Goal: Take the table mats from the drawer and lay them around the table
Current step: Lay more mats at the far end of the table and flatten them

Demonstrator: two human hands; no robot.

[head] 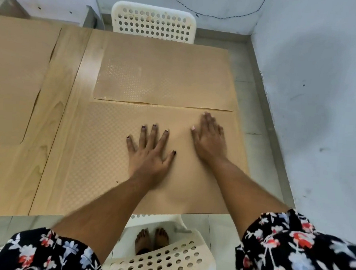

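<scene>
both hands lie flat, fingers straight and spread, so there is no grip on anything: the left hand (pixel 149 147) and the right hand (pixel 209 136) press palm-down, side by side, on the near table mat (pixel 92 161). that mat lies at the near right end of the bench (pixel 70 82), in front of the near perforated white chair (pixel 165 261); its right edge appears to reach the bench end. the right hand looks slightly blurred, so it may be sliding.

just beyond, almost edge to edge with it, a second table mat (pixel 164 75) lies flat before the far white chair (pixel 154 20). a third mat (pixel 14 72) lies to the left, well apart, cut by the picture's edge.

the step in hand seems to be smoothing or squaring the near mat at its place. at least three mats are down; the drawer is not in view, so whether any remain i cannot tell. the next move calls for lifting both palms straight off without dragging the mat askew, then checking the other places.
</scene>
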